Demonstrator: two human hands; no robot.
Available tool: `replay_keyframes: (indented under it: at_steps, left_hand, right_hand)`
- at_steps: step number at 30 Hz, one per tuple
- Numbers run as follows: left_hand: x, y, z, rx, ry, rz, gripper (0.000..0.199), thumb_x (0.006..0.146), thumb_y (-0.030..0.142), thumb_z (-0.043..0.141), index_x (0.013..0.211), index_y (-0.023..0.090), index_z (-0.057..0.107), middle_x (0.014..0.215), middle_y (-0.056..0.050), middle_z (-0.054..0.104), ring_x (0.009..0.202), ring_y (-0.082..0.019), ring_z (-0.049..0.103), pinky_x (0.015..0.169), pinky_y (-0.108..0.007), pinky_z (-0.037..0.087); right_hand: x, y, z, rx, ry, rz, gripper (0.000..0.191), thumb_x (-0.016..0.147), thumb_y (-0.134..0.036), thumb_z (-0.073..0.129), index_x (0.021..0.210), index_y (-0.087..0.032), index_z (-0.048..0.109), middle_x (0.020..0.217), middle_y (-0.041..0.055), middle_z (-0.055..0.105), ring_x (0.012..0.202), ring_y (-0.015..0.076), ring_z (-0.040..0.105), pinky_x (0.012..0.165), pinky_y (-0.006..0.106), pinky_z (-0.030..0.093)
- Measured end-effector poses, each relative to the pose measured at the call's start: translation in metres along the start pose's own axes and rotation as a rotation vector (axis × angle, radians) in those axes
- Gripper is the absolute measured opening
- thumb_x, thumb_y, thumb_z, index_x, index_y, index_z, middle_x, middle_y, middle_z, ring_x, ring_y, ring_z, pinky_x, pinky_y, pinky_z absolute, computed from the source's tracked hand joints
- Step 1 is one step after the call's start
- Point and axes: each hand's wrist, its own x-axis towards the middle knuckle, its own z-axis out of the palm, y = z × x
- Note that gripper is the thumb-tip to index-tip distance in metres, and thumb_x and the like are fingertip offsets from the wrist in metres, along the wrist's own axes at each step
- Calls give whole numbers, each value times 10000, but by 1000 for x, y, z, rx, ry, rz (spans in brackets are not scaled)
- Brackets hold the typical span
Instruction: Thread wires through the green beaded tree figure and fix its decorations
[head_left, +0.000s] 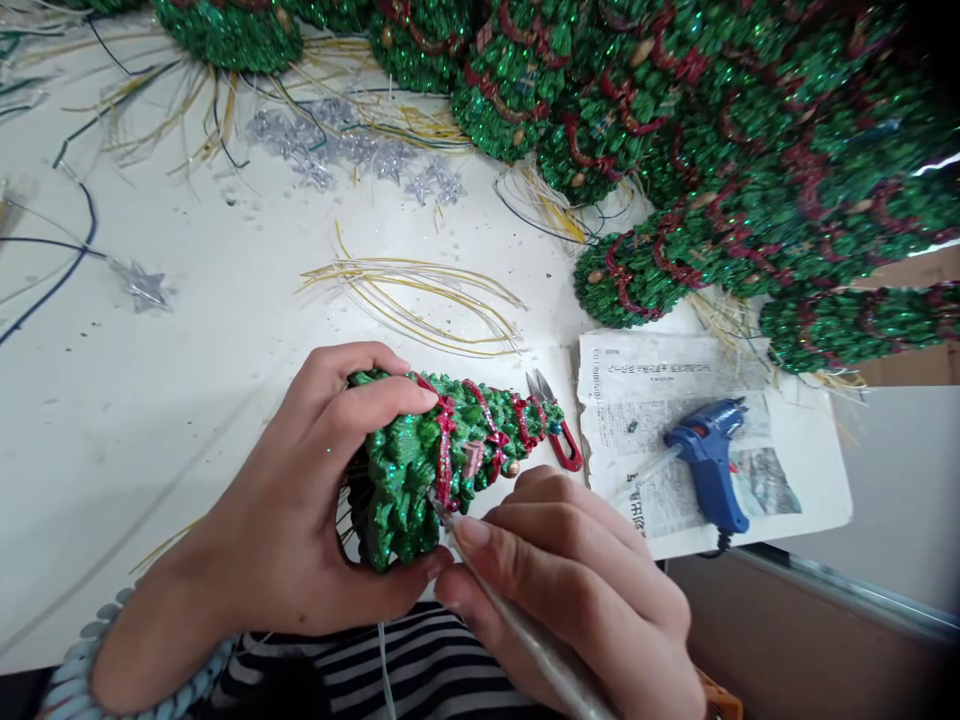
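Note:
A small green glittery Christmas tree figurine [409, 470] with red garlands lies on its side, its top pointing right. My left hand [330, 470] is wrapped round its wide base, fingers over the upper side and thumb below. In my right hand [570, 570] is a slim, pale pointed tool [517, 620], pinched like a pen. Its tip touches the tree beside a red garland. Whether it is tweezers or an awl, I cannot tell. Thin wires show at the tree's base, partly hidden by my left hand. Red-handled thread snips [568, 448] lie just beyond the tree's top.
A blue glue gun [709, 465] rests on newspaper [637, 400] at the right, near the table edge. Many finished-looking trees [720, 160] crowd the back right. Yellow and white wires [427, 285] lie mid-table, with clear plastic stars [360, 150] behind and one star [142, 285] at left.

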Motion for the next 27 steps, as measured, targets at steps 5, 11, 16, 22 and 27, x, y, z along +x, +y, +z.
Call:
replay_keyframes:
  at_steps: [5,11,16,22,27]
  left_hand:
    - [1,1,2,-35,-4,-22,674,742,381,752,1321,262,429,1270,-67,479,1318,-290,439,1048,-381,468]
    - [1,1,3,-58,20,-23,629,755,348,726,1311,263,444,1257,-72,495,1280,-288,465,1007,-405,493]
    - [0,-1,4,-92,-8,-12,673,745,374,730,1331,266,419,1277,-91,444,1236,-305,432,976,-460,500]
    - [0,1,4,-102,8,-29,631,751,314,714,1310,258,426,1262,-78,455,1247,-274,418,990,-414,479]
    - [0,1,4,-119,4,-14,633,757,310,724,1311,235,428,1266,-75,442,1255,-245,410,1008,-384,449]
  right_hand:
    - [-6,-4,-3,-57,-104,68,117,898,-197,717,958,-106,674,707,-26,670,614,71,606,541,210,530]
    - [-7,-6,-3,-111,-97,50,112,903,-204,710,959,-118,666,696,-29,673,605,69,609,532,203,531]
    - [-5,-8,-5,-137,-115,89,121,928,-251,687,953,-138,651,673,-42,662,574,58,601,526,200,538]
    - [-9,-7,-3,-119,-110,60,136,916,-255,705,962,-135,659,682,-40,666,595,63,606,540,206,549]
    - [-9,-9,0,-135,-76,98,133,917,-264,708,942,-146,651,658,-50,651,566,58,584,518,214,530]
